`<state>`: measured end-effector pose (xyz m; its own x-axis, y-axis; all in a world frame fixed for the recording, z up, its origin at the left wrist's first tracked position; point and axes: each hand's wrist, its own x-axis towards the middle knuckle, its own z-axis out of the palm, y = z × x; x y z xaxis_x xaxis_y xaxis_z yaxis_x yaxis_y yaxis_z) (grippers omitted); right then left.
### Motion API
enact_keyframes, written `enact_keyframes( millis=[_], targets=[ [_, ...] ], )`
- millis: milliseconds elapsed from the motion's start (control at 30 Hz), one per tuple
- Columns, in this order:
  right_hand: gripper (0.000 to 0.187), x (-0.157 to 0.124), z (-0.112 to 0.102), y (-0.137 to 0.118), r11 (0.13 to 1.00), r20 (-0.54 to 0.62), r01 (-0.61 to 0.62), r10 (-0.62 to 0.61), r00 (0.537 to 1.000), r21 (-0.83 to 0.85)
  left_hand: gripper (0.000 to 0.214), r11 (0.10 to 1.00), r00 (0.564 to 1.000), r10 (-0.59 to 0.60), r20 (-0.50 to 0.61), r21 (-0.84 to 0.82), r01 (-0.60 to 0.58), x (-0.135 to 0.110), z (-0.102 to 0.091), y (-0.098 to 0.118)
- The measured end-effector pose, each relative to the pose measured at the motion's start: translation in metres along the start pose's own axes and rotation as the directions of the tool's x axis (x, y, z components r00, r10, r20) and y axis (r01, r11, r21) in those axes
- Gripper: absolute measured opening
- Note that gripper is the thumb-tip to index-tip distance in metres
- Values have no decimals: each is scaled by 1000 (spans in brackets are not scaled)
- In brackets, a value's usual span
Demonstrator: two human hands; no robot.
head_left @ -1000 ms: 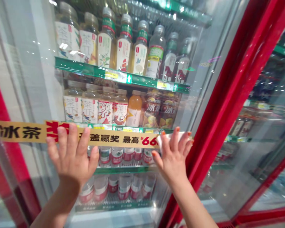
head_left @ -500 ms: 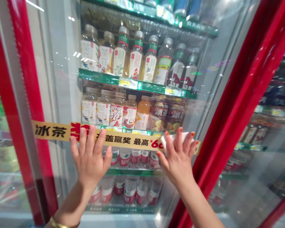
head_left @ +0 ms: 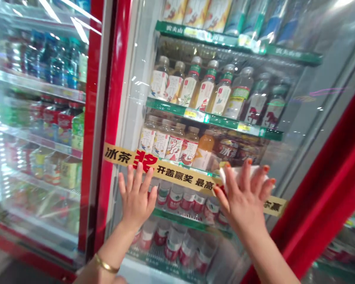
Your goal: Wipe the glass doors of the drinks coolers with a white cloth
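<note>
1. White cloth [head_left: 239, 172]: small, pale, bunched wad. Mostly covered, it shows only between and just past the fingers on it.
2. Cloth place: flat against the glass door [head_left: 298, 118], lying on the yellow banner [head_left: 171, 173] toward the banner's right end.
3. Cloth long axis: roughly left-right, following the banner line. Exact outline cannot be told under the hand.
4. Right hand [head_left: 245, 201]: fingers spread and pointing up, orange-painted nails. The palm presses the cloth onto the glass, pinning it rather than curling round it.
5. Left hand [head_left: 137, 199]: released, flat on the glass with fingers fanned upward and nothing in it. The fingertips overlap the banner's lower edge near the big red character, left of the banner's middle.
6. Gold bracelet [head_left: 106, 265] on the left wrist, well below the banner.
7. Banner look: a long narrow strip, yellow with black and red printed characters, stuck across the door. Its long axis slants from upper left to lower right in view. A short piece shows again beyond the right hand.
8. Red door frame [head_left: 109, 118]: upright post touching the banner's left end. A second red frame edge lies past the banner's right end.
9. Green shelf [head_left: 213, 120] behind the glass, above the banner, carries tea bottles [head_left: 205, 90] standing upright.
10. Small red-label bottles [head_left: 174, 199] stand behind the glass just below the banner, between the two hands.
</note>
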<state>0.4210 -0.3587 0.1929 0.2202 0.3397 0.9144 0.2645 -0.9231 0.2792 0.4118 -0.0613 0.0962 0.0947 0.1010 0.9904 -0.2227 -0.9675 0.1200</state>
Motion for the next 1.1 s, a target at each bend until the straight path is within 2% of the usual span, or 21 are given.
enact_keyframes(
  millis=[67,133,200,267,300,367,433,500,567,633,700,733,767,833,900,933,1000,1033,1100],
  targets=[
    [99,28,2,-18,1000,-14,2,-2,1000,9,78,1000,1000,-2,-18,23,2,-3,1,-2],
    [92,36,7,-46,984,-3,175,-175,985,20,78,1000,1000,7,-15,21,-7,-5,0,-3],
    [86,22,13,-65,909,-2,414,-414,910,37,77,1000,1000,9,5,12,-9,-9,-2,-7],
    [85,1,15,-65,841,-4,539,-540,842,47,77,1000,1000,3,14,17,-3,-15,-4,-11],
    [86,-5,14,-60,844,-6,534,-535,845,48,78,1000,1000,-1,12,22,1,-19,-4,-14],
    [90,0,9,-47,909,-7,413,-414,910,45,78,999,1000,-6,-3,32,6,-27,-3,-19],
    [93,25,4,-45,968,-14,246,-245,969,43,78,999,1000,1,-19,32,0,-32,-2,-22],
    [92,54,5,-61,983,-23,175,-174,985,51,77,999,1000,9,-21,33,-9,-34,-1,-24],
    [90,68,14,-87,962,-32,265,-263,964,70,75,999,1000,20,-10,29,-19,-35,-1,-25],
    [91,59,23,-107,890,-34,449,-448,894,82,74,999,1000,27,-2,25,-27,-34,-1,-25],
    [93,36,26,-108,802,-22,590,-591,807,90,73,999,1000,24,-2,24,-24,-34,-2,-25],
    [92,26,25,-102,783,-12,614,-616,787,95,73,999,1000,20,-3,25,-20,-34,-2,-24],
    [91,19,22,-92,791,-6,604,-606,795,98,73,1000,1000,16,-5,27,-16,-34,-1,-23],
    [88,25,12,-69,866,-7,493,-494,869,89,72,1000,1000,13,-12,26,-13,-33,-1,-22],
    [88,50,4,-60,939,-26,334,-333,943,78,71,1000,1000,16,-20,25,-16,-33,0,-21],
    [89,66,3,-64,957,-36,277,-275,961,81,71,1000,1000,15,-22,27,-15,-33,0,-21],
    [91,91,8,-86,957,-44,263,-259,965,122,72,999,1000,13,-18,36,-12,-35,0,-22],
    [90,97,12,-100,938,-39,310,-307,951,153,72,999,1000,13,-14,43,-12,-35,0,-23],
    [88,93,22,-125,861,-9,461,-470,883,216,74,998,1000,22,-9,55,-21,-37,-1,-24]
  ],
)
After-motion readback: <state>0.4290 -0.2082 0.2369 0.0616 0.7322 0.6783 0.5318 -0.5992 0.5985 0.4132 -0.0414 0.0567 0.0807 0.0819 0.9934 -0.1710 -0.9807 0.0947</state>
